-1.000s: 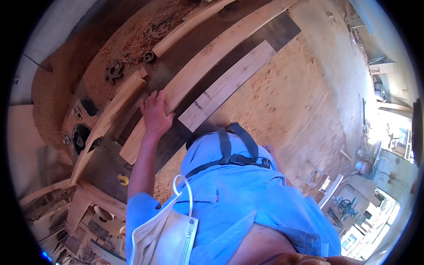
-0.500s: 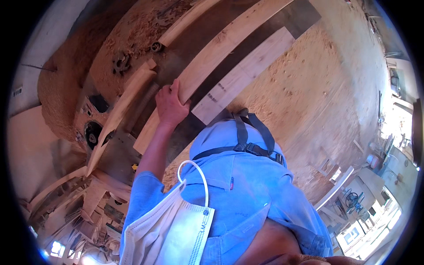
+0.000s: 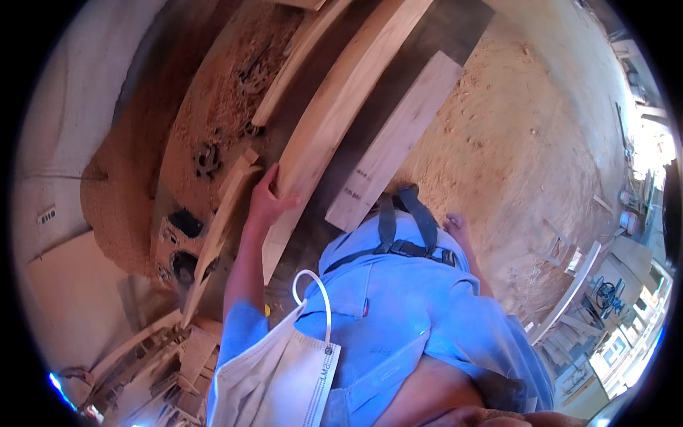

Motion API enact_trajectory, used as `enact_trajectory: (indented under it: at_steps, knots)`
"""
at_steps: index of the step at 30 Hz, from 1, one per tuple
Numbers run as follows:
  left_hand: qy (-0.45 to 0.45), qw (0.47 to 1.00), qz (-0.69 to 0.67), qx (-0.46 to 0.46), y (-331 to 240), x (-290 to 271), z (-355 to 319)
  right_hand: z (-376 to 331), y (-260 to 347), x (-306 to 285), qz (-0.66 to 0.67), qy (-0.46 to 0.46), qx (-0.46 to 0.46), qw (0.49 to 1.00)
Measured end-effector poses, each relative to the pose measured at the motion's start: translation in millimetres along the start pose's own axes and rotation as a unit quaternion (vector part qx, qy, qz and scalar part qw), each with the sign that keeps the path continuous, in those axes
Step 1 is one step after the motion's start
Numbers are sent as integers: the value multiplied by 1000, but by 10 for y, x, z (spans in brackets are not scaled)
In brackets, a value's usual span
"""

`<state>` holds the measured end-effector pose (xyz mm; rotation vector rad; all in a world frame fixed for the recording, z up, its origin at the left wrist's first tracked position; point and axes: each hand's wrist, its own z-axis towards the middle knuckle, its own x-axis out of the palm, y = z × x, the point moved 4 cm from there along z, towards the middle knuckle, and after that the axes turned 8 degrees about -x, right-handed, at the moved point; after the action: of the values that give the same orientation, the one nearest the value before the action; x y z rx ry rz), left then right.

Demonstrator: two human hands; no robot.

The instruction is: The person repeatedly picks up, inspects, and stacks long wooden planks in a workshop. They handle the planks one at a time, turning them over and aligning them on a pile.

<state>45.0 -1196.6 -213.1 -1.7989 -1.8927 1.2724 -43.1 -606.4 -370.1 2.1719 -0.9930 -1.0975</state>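
Observation:
A long wooden beam (image 3: 334,117) with a pale, planed face lies slantwise on a dark surface in front of me. My left hand (image 3: 269,204) is at the beam's left edge near its close end, one finger stretched along the edge and the thumb reaching over the face. It looks open, with no full grip around the wood. To the right lies a shorter, thicker pale board (image 3: 398,139) with dark marks near its close end. My right hand (image 3: 457,228) hangs low beside my right hip, fingers loosely bent and nothing visible in them.
Left of the beam are a curved wooden piece (image 3: 217,238), another narrow length of wood (image 3: 295,67) and a dark metal part (image 3: 206,160). Sawdust (image 3: 121,206) is heaped farther left. Sawdust-covered floor (image 3: 512,135) spreads on the right. A white face mask (image 3: 277,373) hangs before my chest.
The view has turned. My left hand has shifted from across the beam to its left edge, its grip loosened. My right hand has come into sight by my hip.

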Motion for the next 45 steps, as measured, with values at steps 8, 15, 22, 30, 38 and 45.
enact_trajectory:
  at_steps: [8,15,22,30,38,45]
  knots:
    - [14,999,-33,-5,-53,-3,-14,-115,-425,-143,-35,-41,84,995]
    - [44,997,-62,14,10,-37,74,-167,-217,-78,-67,-46,-13,997]
    - [-7,999,-47,20,30,56,-23,-92,-641,-245,46,-1,22,999]
    - [-126,979,156,30,-320,229,-355,-108,-551,-339,-32,1,-50,998]
    - [-188,943,271,46,-392,501,-517,-166,-16,-296,2,9,55,998]
    - [-210,929,295,69,-419,580,-530,-207,-8,-261,4,0,14,1000]
